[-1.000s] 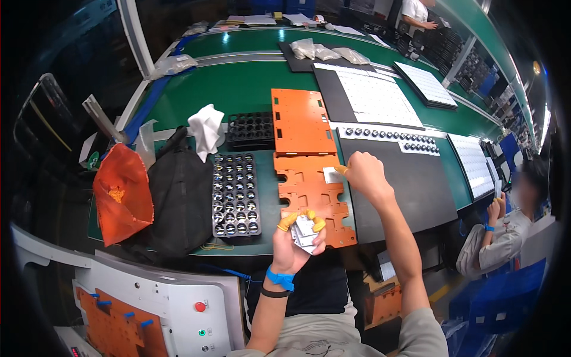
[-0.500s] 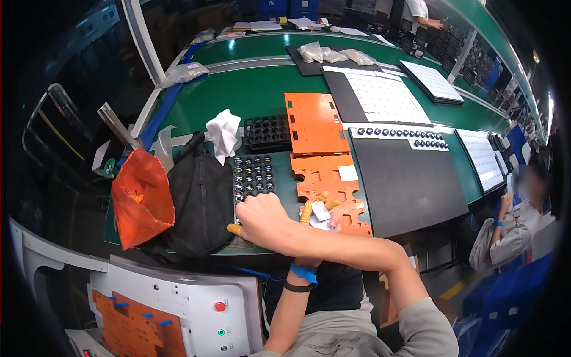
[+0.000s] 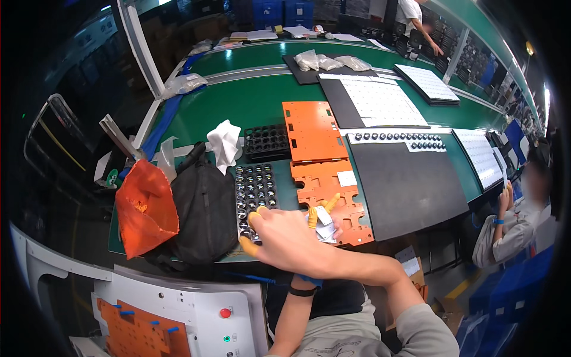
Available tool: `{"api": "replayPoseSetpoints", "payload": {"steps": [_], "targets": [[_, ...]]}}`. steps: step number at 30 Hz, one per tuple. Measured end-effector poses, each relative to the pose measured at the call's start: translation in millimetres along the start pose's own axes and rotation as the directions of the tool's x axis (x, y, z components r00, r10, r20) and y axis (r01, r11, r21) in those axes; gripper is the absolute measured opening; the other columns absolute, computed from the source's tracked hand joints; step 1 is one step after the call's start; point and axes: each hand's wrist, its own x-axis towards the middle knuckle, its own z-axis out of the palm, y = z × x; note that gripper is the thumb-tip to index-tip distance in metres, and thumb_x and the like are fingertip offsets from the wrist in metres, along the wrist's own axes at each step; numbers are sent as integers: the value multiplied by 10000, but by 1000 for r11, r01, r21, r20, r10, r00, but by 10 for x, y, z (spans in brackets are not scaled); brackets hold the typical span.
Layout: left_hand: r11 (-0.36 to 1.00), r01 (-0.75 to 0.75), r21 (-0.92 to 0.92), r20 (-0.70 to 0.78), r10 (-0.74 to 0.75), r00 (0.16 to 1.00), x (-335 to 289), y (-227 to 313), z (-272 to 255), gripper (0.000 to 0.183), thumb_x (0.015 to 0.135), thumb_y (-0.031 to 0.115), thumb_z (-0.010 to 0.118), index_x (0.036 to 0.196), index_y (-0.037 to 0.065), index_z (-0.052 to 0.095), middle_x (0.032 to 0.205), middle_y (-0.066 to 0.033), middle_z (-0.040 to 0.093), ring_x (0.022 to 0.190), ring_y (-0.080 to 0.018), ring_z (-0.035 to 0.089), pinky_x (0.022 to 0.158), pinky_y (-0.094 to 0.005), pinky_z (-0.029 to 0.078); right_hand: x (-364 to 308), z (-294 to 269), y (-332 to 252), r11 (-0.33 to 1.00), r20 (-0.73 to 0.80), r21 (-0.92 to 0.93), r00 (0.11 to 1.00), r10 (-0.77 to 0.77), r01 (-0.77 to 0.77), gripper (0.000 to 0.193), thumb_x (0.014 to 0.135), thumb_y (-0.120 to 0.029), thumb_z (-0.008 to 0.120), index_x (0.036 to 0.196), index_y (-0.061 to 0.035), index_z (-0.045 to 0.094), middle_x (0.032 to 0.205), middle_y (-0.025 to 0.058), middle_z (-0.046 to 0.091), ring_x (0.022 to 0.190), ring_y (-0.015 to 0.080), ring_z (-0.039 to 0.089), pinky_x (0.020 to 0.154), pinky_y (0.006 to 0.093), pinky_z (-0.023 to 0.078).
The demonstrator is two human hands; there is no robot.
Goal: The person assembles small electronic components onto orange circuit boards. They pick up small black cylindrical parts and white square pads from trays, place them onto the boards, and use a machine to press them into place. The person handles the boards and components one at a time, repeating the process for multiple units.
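Head view: the right hand [image 3: 285, 238], arm crossed over the left, rests yellow-capped fingertips on the black parts tray [image 3: 253, 196] at the bench's near edge. The left hand [image 3: 321, 217] seemingly pinches small white pieces [image 3: 324, 215]; the crossed arm could knock them loose.

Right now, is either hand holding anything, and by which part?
The left hand pinches small white sheets by their near edge; the right hand holds nothing visible.

Parts tray [image 3: 254, 191] on surface [image 3: 244, 107] left of cutout plate [image 3: 328, 189], bag [image 3: 202, 214] left of tray, right hand [image 3: 285, 238] over tray's near end, flat plate [image 3: 312, 128] behind cutout plate.
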Motion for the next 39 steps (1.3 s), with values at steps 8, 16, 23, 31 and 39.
{"api": "replayPoseSetpoints", "payload": {"steps": [8,16,23,31,39], "targets": [[965,-70,252,-271,140,952,-122,61,651,406,1055,395,469,1271,65,564,1203,-125,595,928,-194,606,747,-338,525,-666,-682,374,933,-271,326,931,246,-151,266,752,-113,799,950,-21,647,806,86,632,650,224,631,570,339,488],[927,5,374,-261,100,960,-93,26,841,535,1069,466,374,1308,25,560,1065,-79,666,773,-149,597,573,-255,437,-1009,-620,964,856,-234,466,902,363,-223,342,818,-40,745,1154,-5,688,740,30,549,582,90,542,563,262,450],[821,-20,570,-234,186,954,-124,-67,797,477,1069,386,435,1351,15,535,926,-74,641,709,-129,575,594,-245,453,-1170,-534,1176,853,-267,491,902,340,-176,393,814,-12,749,1204,-60,718,739,12,516,565,85,457,538,245,401],[789,8,615,-232,171,957,-100,-127,881,475,1086,351,399,1405,8,477,988,-72,647,702,-129,585,603,-250,472,-1224,-565,1191,867,-248,460,910,331,-190,340,785,-46,804,1119,-48,739,828,52,582,630,127,576,575,267,484],[724,46,688,-177,106,979,-127,-88,818,484,1084,337,409,1437,7,426,1007,-72,628,708,-120,583,626,-251,490,-1203,-563,1171,972,-333,147,916,221,-182,304,761,-187,827,1025,-62,740,863,70,635,757,262,658,622,353,538]]}}
